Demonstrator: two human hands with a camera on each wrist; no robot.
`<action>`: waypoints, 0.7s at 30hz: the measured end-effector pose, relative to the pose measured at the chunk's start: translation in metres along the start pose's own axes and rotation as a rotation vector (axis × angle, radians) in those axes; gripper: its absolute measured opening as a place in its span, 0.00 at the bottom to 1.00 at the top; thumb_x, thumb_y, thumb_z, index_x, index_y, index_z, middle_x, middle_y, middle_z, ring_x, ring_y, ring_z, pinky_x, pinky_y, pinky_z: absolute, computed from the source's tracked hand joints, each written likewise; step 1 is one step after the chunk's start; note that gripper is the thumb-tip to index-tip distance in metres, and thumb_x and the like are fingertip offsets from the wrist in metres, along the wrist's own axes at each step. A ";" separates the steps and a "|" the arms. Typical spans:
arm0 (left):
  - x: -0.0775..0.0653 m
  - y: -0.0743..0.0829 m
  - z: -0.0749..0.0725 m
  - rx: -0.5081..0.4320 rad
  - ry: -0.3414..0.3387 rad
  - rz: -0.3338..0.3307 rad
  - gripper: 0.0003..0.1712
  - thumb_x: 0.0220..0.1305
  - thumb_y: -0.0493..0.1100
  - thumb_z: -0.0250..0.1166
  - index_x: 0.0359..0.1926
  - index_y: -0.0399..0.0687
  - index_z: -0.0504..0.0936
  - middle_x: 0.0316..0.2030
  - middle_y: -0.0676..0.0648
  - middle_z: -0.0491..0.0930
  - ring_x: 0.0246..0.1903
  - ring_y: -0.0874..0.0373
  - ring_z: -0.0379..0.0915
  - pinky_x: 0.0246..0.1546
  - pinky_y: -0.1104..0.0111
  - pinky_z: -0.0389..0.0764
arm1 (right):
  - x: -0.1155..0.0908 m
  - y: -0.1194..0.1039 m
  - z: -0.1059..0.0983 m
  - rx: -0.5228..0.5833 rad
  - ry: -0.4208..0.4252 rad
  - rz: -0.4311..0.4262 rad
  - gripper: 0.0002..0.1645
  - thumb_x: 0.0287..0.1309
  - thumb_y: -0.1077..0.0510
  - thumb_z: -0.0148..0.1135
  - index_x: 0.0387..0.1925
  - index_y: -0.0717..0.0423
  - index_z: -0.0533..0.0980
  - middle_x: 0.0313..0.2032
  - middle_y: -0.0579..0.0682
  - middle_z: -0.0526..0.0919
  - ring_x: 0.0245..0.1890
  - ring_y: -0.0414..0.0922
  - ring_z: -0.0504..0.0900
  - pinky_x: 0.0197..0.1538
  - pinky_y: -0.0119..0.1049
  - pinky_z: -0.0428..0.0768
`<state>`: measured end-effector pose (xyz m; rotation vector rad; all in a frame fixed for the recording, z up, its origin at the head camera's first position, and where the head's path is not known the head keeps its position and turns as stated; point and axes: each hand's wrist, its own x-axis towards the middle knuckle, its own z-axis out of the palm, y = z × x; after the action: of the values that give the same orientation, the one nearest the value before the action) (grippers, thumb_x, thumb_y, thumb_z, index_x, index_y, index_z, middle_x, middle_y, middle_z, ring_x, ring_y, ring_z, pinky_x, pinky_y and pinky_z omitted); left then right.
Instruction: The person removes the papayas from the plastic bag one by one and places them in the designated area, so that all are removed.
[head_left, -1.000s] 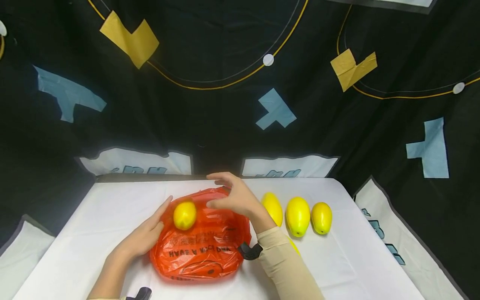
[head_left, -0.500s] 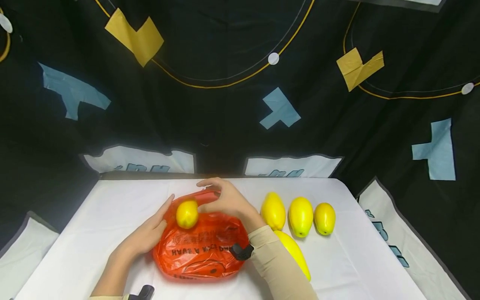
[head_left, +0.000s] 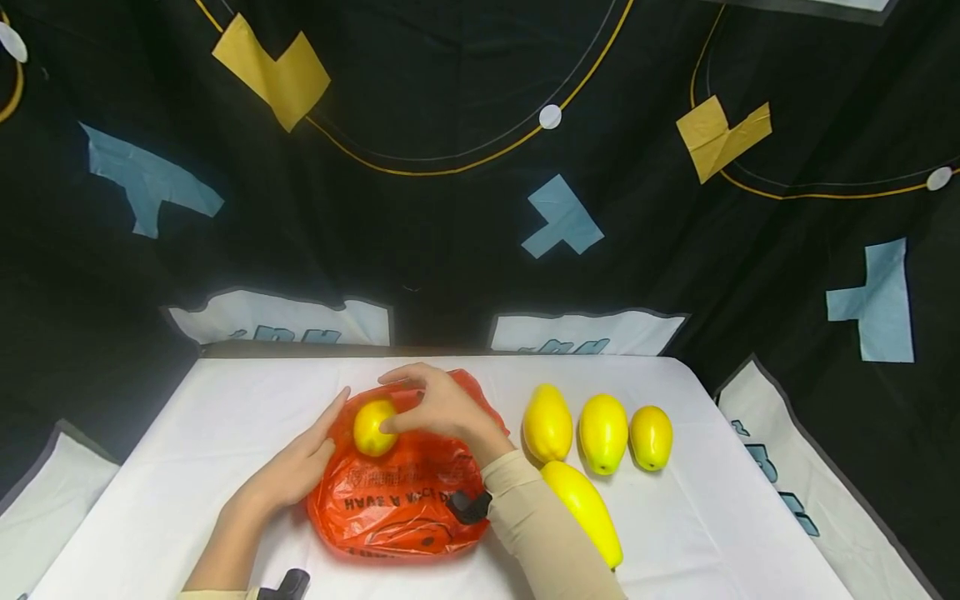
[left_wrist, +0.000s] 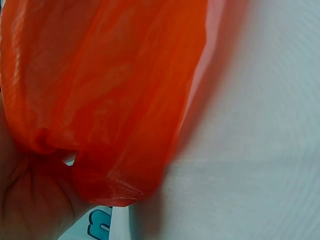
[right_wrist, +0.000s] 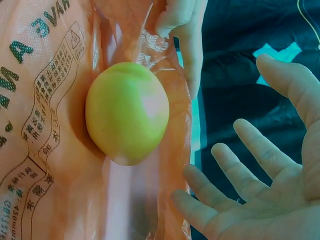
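Observation:
A red plastic bag (head_left: pixel 397 521) with dark printing lies on the white table. On its upper left part rests a small rounded yellow fruit (head_left: pixel 369 433). My left hand (head_left: pixel 288 468) holds the bag's left edge, the plastic caught at the thumb; some fingers are hidden by the bag (left_wrist: pixel 120 100) in the left wrist view. My right hand (head_left: pixel 441 407) reaches over the bag, its thumb overlapping the fruit in the head view. In the right wrist view the right hand's fingers are spread, and a gap shows between them and the fruit (right_wrist: pixel 127 114).
Right of the bag stand three yellow oval fruits in a row: a left one (head_left: pixel 547 422), a middle one (head_left: pixel 603 433) and a small one (head_left: pixel 651 437). A longer yellow fruit (head_left: pixel 583 508) lies nearer, beside the right sleeve (head_left: pixel 543 525). A black curtain (head_left: pixel 450 250) hangs behind the table.
My right hand has moved left and down over the bag toward the small fruit. More of the long yellow fruit shows beside the sleeve. The left hand stays at the bag's edge.

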<state>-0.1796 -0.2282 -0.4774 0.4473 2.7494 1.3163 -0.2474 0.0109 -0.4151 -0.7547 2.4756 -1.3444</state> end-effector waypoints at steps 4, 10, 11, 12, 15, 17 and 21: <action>0.000 0.000 0.000 0.001 0.003 0.000 0.40 0.73 0.34 0.43 0.78 0.63 0.38 0.74 0.36 0.45 0.70 0.33 0.46 0.66 0.37 0.51 | 0.001 -0.002 0.003 -0.007 -0.017 0.007 0.35 0.41 0.47 0.78 0.56 0.35 0.77 0.55 0.37 0.78 0.57 0.49 0.74 0.48 0.40 0.81; 0.000 0.000 0.001 -0.001 -0.002 -0.003 0.40 0.73 0.34 0.42 0.78 0.63 0.38 0.74 0.36 0.46 0.70 0.33 0.46 0.66 0.38 0.51 | -0.001 0.000 0.012 -0.080 -0.004 0.027 0.34 0.40 0.43 0.78 0.54 0.33 0.78 0.54 0.35 0.78 0.53 0.46 0.75 0.49 0.41 0.80; -0.001 0.000 0.001 -0.001 -0.002 -0.004 0.40 0.73 0.34 0.42 0.78 0.63 0.38 0.74 0.35 0.46 0.70 0.33 0.46 0.66 0.38 0.51 | -0.001 0.000 0.013 -0.085 -0.003 0.024 0.34 0.40 0.43 0.78 0.54 0.33 0.78 0.54 0.35 0.78 0.53 0.46 0.75 0.48 0.40 0.80; -0.001 0.000 0.001 -0.001 -0.003 -0.004 0.40 0.73 0.34 0.42 0.78 0.63 0.38 0.74 0.35 0.46 0.70 0.33 0.46 0.66 0.39 0.51 | -0.001 0.001 0.015 -0.087 -0.003 0.020 0.34 0.40 0.43 0.78 0.54 0.34 0.78 0.53 0.35 0.78 0.52 0.46 0.75 0.47 0.39 0.81; -0.001 0.000 0.002 0.000 -0.003 -0.005 0.40 0.73 0.34 0.42 0.78 0.63 0.38 0.74 0.35 0.46 0.70 0.34 0.46 0.66 0.39 0.51 | 0.000 0.003 0.018 -0.083 -0.009 0.007 0.35 0.39 0.44 0.78 0.54 0.35 0.78 0.54 0.36 0.77 0.52 0.47 0.75 0.45 0.34 0.81; -0.001 0.000 0.001 0.002 -0.003 -0.005 0.40 0.74 0.34 0.42 0.78 0.63 0.38 0.74 0.35 0.46 0.70 0.34 0.47 0.66 0.39 0.51 | 0.001 0.004 0.020 -0.076 -0.012 0.008 0.36 0.39 0.44 0.79 0.54 0.35 0.78 0.54 0.37 0.77 0.52 0.47 0.75 0.43 0.33 0.81; -0.001 0.000 0.001 0.008 0.000 -0.002 0.40 0.73 0.34 0.43 0.78 0.64 0.38 0.74 0.36 0.46 0.70 0.34 0.47 0.66 0.38 0.51 | 0.003 0.007 0.024 -0.062 -0.018 0.013 0.34 0.39 0.45 0.79 0.53 0.36 0.78 0.53 0.37 0.76 0.51 0.45 0.74 0.42 0.32 0.81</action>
<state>-0.1790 -0.2281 -0.4781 0.4452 2.7550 1.3055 -0.2423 -0.0048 -0.4337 -0.7592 2.5138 -1.2562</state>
